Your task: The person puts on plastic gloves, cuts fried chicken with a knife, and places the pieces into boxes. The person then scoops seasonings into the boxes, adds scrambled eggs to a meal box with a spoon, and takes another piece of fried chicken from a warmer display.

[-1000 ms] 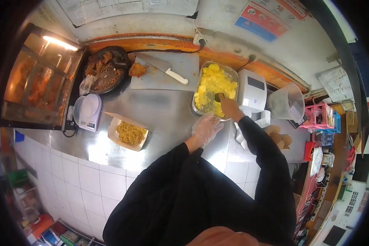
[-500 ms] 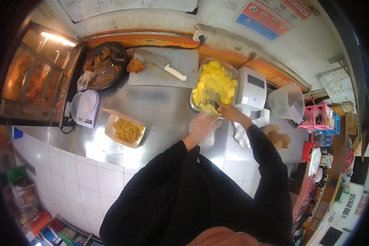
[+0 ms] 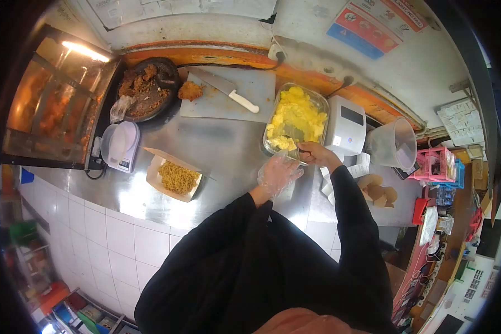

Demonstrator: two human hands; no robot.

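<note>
A clear rectangular container (image 3: 269,140) holds yellow food (image 3: 300,111) that looks like scrambled egg. My right hand (image 3: 316,154), bare, is closed round the short handle of a spatula, whose greyish head (image 3: 296,135) lies in the egg near the container's front end. Its exact shape is partly hidden. My left hand (image 3: 278,171) wears a clear plastic glove and is at the container's near edge, fingers stretched toward it, with nothing visible in them. To the left, an open cardboard food box (image 3: 153,173) contains noodles (image 3: 177,177).
Behind lie a cutting board (image 3: 206,106), a white-handled knife (image 3: 244,101) and a fried piece (image 3: 190,90). Leftward are a dark stone mortar (image 3: 160,103), a kitchen scale (image 3: 127,153) and a lit glass cabinet (image 3: 55,100). Rightward stand a white printer (image 3: 346,125) and a clear tub (image 3: 392,143).
The spatula head has drawn toward the container's near end, with yellow pieces gathered beside it. My right hand has turned slightly; the whole view has shifted a little.
</note>
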